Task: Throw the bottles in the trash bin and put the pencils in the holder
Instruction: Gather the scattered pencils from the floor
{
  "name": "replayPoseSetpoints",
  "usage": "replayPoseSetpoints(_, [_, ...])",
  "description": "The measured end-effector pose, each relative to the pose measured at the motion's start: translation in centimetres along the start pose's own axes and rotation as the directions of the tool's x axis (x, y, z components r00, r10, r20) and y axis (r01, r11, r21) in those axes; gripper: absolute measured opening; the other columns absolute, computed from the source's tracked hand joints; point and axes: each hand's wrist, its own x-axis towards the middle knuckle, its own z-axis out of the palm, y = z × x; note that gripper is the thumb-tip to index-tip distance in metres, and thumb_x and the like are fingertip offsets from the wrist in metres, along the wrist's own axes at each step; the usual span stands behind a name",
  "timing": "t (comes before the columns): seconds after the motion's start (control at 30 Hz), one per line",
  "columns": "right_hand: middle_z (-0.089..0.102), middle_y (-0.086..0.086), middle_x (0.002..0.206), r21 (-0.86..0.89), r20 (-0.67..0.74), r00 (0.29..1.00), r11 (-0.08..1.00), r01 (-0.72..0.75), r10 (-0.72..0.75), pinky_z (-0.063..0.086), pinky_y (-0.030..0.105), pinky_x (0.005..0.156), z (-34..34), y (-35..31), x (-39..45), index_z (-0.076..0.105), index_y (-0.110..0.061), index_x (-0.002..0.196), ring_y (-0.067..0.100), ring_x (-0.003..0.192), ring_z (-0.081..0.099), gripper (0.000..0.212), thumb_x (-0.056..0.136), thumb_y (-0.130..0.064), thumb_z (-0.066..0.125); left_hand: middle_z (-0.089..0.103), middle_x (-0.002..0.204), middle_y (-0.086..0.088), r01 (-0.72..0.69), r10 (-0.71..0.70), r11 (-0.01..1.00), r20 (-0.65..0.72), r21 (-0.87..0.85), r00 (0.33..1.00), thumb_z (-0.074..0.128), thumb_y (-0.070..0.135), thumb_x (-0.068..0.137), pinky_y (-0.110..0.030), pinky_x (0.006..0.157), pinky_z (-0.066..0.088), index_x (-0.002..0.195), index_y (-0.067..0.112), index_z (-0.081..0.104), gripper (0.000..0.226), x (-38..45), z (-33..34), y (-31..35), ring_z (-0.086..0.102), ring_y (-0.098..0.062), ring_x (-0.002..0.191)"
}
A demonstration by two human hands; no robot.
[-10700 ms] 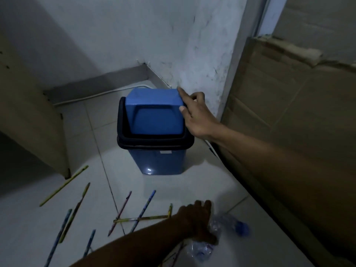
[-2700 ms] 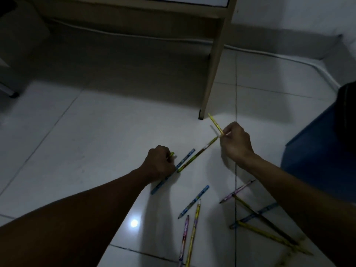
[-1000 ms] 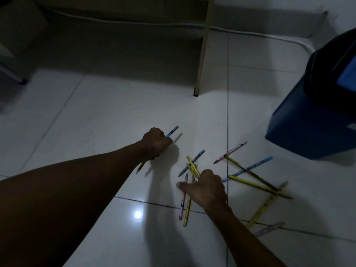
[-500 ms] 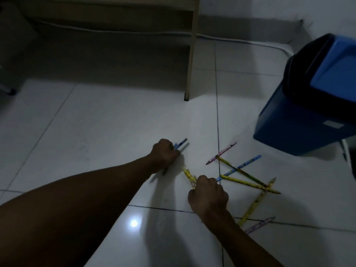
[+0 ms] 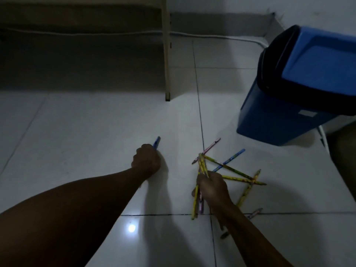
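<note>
Pretty dim room. Glossy white tile floor (image 5: pixel 92 132) with dark grout lines, and a small light glare (image 5: pixel 132 228) at 6 o'clock. Wooden furniture leg (image 5: pixel 166 54) at 12, white cable (image 5: pixel 212 37) running along the grey baseboard (image 5: pixel 221 24) behind it.

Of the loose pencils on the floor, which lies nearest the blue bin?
The blue pencil angled toward the blue trash bin; its upper tip points closest, beyond the pink pencil.

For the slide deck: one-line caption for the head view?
Both hands, left and right, gather pencils off the tile floor beside the blue bin.
</note>
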Motion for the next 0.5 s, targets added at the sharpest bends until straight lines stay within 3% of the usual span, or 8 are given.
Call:
replayPoseSetpoints(0.07, [0.064,0.005,0.044,0.241,0.035,0.999,0.97,-0.044,0.036,0.051,0.035,0.054,-0.5,0.2,1.2,0.058,-0.005,0.074,0.023,0.046,0.06,0.018,0.084,-0.018,0.052,0.056,0.127,-0.02,-0.006,0.006,0.998,0.003,0.07,1.0,0.044,0.021,0.098,-0.042,0.091,0.048,0.126,0.001,0.048,0.035,-0.1,0.1,0.4,0.058,-0.037,0.114])
replayPoseSetpoints(0.13, [0.06,0.007,0.045,0.415,0.085,0.995,0.906,-0.081,0.05,0.042,0.026,0.044,-1.5,0.0,1.6,0.056,-0.003,0.082,0.019,0.039,0.054,0.015,0.093,-0.009,0.048,0.057,0.124,-0.021,-0.075,0.077,0.99,-0.013,0.115,0.997,0.037,0.022,0.1,-0.042,0.088,0.048,0.123,0.002,0.045,0.031,-0.5,0.2,1.2,0.059,-0.038,0.11])
replayPoseSetpoints(0.27, [0.051,0.011,0.06,0.698,0.208,0.978,0.698,-0.161,0.018,0.045,0.029,0.047,-3.8,-0.6,1.6,0.049,-0.006,0.087,0.024,0.048,0.052,0.021,0.101,-0.012,0.035,0.056,0.118,-0.026,-0.282,0.281,0.958,0.023,0.062,0.959,0.034,0.014,0.099,-0.044,0.081,0.045,0.119,0.001,0.041,0.025,-1.2,0.2,3.9,0.058,-0.043,0.101])
replayPoseSetpoints(0.33, [0.05,0.013,0.067,0.767,0.221,0.975,0.618,-0.174,0.001,0.048,0.031,0.048,-5.3,-0.8,1.7,0.046,-0.008,0.09,0.024,0.049,0.052,0.02,0.102,-0.012,0.032,0.058,0.114,-0.025,-0.356,0.355,0.935,0.057,-0.009,0.933,0.033,0.014,0.1,-0.04,0.074,0.041,0.117,0.0,0.043,0.024,-1.5,0.4,5.8,0.054,-0.035,0.089])
replayPoseSetpoints(0.5, [0.045,0.008,0.064,0.845,0.202,0.979,0.504,-0.178,0.008,0.038,0.032,0.054,-8.9,0.2,2.5,0.045,-0.011,0.081,0.019,0.044,0.049,0.024,0.1,-0.013,0.029,0.06,0.104,-0.028,-0.383,0.452,0.862,0.161,-0.333,0.877,0.036,0.017,0.099,-0.036,0.062,0.043,0.106,-0.001,0.049,0.023,-2.7,1.9,10.5,0.054,-0.032,0.081])
